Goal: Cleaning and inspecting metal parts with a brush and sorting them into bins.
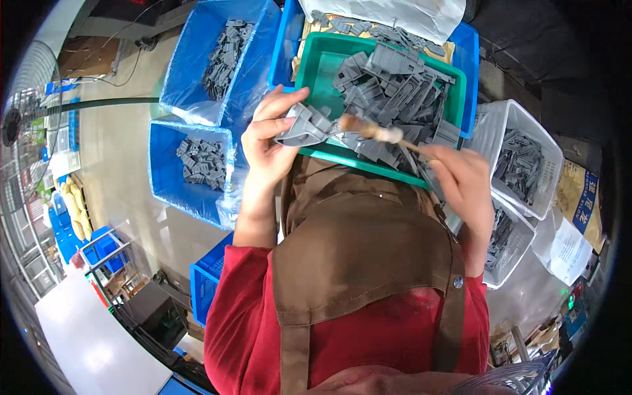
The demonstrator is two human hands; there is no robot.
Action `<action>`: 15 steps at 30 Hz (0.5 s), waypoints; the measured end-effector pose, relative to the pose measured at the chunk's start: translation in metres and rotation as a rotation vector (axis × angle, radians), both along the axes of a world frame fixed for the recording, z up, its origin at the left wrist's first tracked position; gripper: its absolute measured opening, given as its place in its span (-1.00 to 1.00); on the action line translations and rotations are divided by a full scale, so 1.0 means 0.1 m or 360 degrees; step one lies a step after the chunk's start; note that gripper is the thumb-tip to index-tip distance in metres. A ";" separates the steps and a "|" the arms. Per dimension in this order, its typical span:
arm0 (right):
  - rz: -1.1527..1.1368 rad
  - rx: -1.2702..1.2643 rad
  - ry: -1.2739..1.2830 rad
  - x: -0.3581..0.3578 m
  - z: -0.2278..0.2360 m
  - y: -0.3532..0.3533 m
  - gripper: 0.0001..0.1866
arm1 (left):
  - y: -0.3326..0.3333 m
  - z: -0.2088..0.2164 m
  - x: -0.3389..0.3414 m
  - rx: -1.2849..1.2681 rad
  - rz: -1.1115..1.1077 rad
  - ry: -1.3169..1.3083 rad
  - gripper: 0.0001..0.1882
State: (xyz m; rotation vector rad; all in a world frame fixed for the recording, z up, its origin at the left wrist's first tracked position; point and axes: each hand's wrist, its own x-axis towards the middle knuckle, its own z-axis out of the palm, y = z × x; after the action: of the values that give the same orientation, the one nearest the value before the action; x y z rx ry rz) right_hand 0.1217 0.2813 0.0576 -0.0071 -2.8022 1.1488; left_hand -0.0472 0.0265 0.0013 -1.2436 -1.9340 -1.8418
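My left hand grips a grey moulded plastic part over the near left corner of a green tray. My right hand has its fingers closed around a thin wooden stick with a brown end and a whitish band. The stick is partly blurred, and its brown tip is close to the right side of the held part. Whether the two touch, I cannot tell. A heap of grey plastic parts fills the middle and right of the tray.
On the left, two blue bins lined with clear film hold small grey pieces. Behind the tray is a larger blue crate with more parts and white paper. White baskets of grey pieces stand at right, near a printed sack.
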 end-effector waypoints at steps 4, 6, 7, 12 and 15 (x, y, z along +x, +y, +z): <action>0.0092 0.0076 0.0159 -0.14 0.09 -0.06 -0.83 | -0.01 0.13 -0.04 -0.0209 0.0032 0.0274 -0.66; 0.0106 0.0121 0.0134 -0.14 0.04 -0.08 -0.83 | -0.04 0.18 -0.07 -0.0240 0.0049 0.0335 -0.66; 0.0118 0.0164 0.0106 -0.14 0.02 -0.09 -0.83 | -0.08 0.20 -0.09 -0.0328 0.0057 0.0401 -0.67; 0.0097 0.0375 0.0167 -0.07 0.04 0.05 -0.84 | -0.14 0.35 -0.14 -0.0506 0.0126 0.0501 -0.67; 0.0063 0.0298 0.0268 -0.18 0.08 -0.03 -0.84 | -0.08 0.40 -0.15 -0.0513 0.0042 0.0494 -0.66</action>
State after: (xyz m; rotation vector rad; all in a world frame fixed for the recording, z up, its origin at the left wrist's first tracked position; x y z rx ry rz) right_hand 0.1037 0.2782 0.0657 0.1543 -2.7570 0.8463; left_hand -0.0619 0.0184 0.0410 -1.4832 -2.1040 -1.2632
